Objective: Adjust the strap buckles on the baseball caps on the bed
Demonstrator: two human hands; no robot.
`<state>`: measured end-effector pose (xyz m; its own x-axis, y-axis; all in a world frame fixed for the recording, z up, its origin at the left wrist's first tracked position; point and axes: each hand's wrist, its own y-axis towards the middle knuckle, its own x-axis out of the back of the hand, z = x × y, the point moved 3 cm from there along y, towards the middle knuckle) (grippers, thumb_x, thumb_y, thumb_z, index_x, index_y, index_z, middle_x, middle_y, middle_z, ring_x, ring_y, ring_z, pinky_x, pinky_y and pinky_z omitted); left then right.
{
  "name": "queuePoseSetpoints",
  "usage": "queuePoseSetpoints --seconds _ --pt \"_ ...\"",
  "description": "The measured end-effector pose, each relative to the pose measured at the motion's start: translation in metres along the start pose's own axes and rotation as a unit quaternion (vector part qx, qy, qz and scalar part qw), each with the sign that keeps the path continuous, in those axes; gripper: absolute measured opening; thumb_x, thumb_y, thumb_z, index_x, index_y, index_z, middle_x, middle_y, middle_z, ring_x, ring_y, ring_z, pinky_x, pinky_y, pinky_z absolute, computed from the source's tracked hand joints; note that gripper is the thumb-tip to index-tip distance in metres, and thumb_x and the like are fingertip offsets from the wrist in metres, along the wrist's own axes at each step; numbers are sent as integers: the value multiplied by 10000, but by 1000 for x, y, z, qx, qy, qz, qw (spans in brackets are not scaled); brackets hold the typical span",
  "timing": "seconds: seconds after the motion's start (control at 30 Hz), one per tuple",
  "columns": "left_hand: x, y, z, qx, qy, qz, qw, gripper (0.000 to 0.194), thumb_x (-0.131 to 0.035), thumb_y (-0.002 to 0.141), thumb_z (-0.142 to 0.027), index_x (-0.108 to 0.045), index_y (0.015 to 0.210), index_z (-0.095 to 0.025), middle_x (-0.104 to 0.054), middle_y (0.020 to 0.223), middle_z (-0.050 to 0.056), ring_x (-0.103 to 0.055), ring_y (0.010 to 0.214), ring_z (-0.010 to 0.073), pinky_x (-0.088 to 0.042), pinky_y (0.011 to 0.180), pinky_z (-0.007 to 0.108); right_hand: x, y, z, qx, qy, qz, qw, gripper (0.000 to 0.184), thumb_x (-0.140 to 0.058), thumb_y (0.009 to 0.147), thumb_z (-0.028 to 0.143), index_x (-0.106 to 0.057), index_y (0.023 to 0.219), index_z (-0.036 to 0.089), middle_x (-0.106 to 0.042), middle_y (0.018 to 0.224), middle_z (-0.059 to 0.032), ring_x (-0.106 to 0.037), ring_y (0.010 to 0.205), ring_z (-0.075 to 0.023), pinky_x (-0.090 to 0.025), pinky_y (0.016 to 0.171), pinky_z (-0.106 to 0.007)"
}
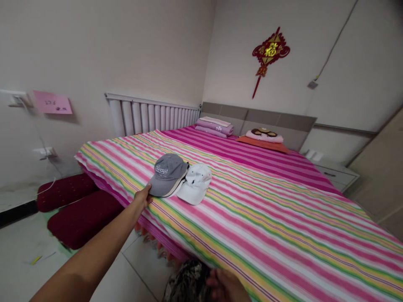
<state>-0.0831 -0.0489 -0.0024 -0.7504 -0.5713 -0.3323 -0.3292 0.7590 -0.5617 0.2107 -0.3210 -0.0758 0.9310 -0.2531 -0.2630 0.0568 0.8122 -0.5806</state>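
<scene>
On the striped bed sheet, near the bed's edge, sits a grey baseball cap (171, 170) with white lettering. My left hand (144, 198) pinches its brim at the left side, thumb and fingers closed on it. A cream edge below the grey cap looks like another cap, mostly hidden. Touching it on the right is a white baseball cap (197, 180) with a small dark emblem, brim toward me. My right hand (228, 286), slightly blurred at the bottom of the view, is beside my dark patterned clothing (187, 283). Its fingers are loosely apart, with nothing visible in them.
The bed's striped sheet (267, 218) spreads to the right. Folded purple bedding (214, 127) and a pink-and-orange stack (264, 140) lie by the headboard (229, 115). Dark red cushions (83, 218) are on the floor at left. A white nightstand (336, 176) stands far right.
</scene>
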Motion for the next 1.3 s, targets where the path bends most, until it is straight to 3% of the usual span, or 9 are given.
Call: queuePoseSetpoints --seconds 0.07,0.23,0.43,0.57,0.77,0.83,1.03,1.17,1.3 --pt "-2 -2 4 22 -9 29 999 208 -629 720 -219 -554 893 -132 -540 555 -15 -495 404 103 -446 399 225 -22 11 33 30 114 25 993 262 -625 731 357 -570 825 119 -662 698 -60 -588 521 -112 -441 480 -207" --pt "-15 -8 8 54 -74 131 987 215 -549 749 -87 -569 959 -131 -643 689 53 -624 575 171 -543 577 340 -69 56 99 20 176 28 984 207 -590 771 317 -519 746 125 -641 654 -82 -620 583 -139 -491 581 -251" --pt "-30 -3 18 25 -165 172 971 311 -477 777 -27 -561 1047 -157 -673 670 17 -644 605 140 -553 687 305 -112 114 132 26 241 -8 970 218 -507 837 339 -532 845 122 -595 754 -20 -590 650 -119 -502 594 -275" --pt "-39 -2 24 24 -192 191 962 372 -450 778 -1 -542 1103 -156 -685 683 20 -651 615 141 -552 703 293 -122 132 151 26 273 -33 961 182 -502 846 288 -544 916 125 -573 782 -4 -536 580 -85 -469 504 -228" --pt "-57 -26 43 59 -200 230 951 396 -451 772 4 -533 1130 -141 -693 731 49 -655 625 156 -557 673 305 -80 109 167 71 318 -22 945 76 -526 830 183 -555 859 119 -570 683 30 -501 484 -56 -438 438 -185" --pt "-63 -39 58 70 -200 245 946 383 -460 766 6 -548 1110 -139 -695 756 55 -658 654 161 -555 683 307 -57 90 156 86 333 -22 939 16 -563 799 144 -555 807 133 -580 613 45 -500 445 -55 -437 423 -176" --pt "-72 -70 99 88 -181 243 949 326 -486 772 -15 -571 1060 -142 -691 724 39 -652 636 149 -550 700 290 1 27 90 111 375 -45 919 227 -690 643 47 -564 742 208 -657 598 61 -541 439 -65 -450 413 -150" --pt "-67 -79 106 90 -145 217 961 249 -512 798 -101 -565 1030 -177 -676 675 3 -636 591 117 -534 651 222 23 -1 65 121 380 -40 916 261 -721 591 44 -602 756 209 -692 683 42 -563 473 -74 -458 432 -164" --pt "-45 -105 129 135 -61 207 967 180 -484 818 -114 -566 962 -183 -631 566 -14 -597 485 89 -493 567 180 32 -25 60 136 380 -27 915 281 -758 547 77 -628 757 211 -704 747 28 -600 567 -93 -472 490 -180"
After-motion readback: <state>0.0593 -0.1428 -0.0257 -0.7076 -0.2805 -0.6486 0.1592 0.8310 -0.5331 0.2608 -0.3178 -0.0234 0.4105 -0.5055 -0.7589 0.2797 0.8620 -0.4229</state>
